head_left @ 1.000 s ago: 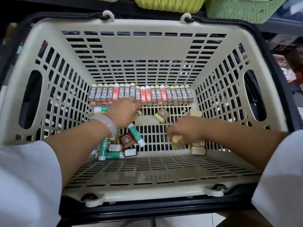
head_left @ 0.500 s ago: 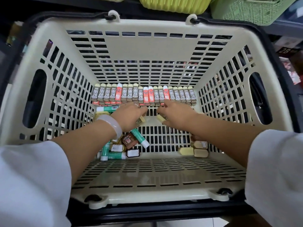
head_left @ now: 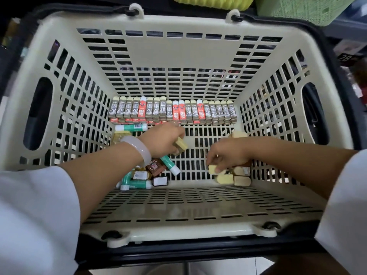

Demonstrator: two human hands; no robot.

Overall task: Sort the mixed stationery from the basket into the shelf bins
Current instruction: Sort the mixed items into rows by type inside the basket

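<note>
Two hands are down in the cream basket (head_left: 178,233), and half a second ago the right hand was at the far row beside the left one; now it has come back to the near right corner. The right hand (head_left: 226,153) pinches a pale eraser (head_left: 213,169) in its fingertips, just above a small pile of similar erasers (head_left: 234,178) near the right wall. I judge that it is collecting this kind together before it goes to a shelf bin. The left hand (head_left: 162,141), with a pale bangle (head_left: 139,148) on the wrist, curls its fingers round another eraser block (head_left: 181,144) near the middle of the floor, much as it did before. Under the left forearm lies a mixed heap: green glue sticks (head_left: 139,183), a brown wrapped eraser (head_left: 155,165) and a small black-framed piece (head_left: 159,181). Further away, one glue stick (head_left: 131,127) lies across on the left side. Along the far wall stands a tidy row of 2B lead boxes (head_left: 172,111), grey and red ones together. Beyond the basket, a yellow bin (head_left: 212,0) and a green bin (head_left: 301,6) wait on the shelf; their contents are not visible.
</note>
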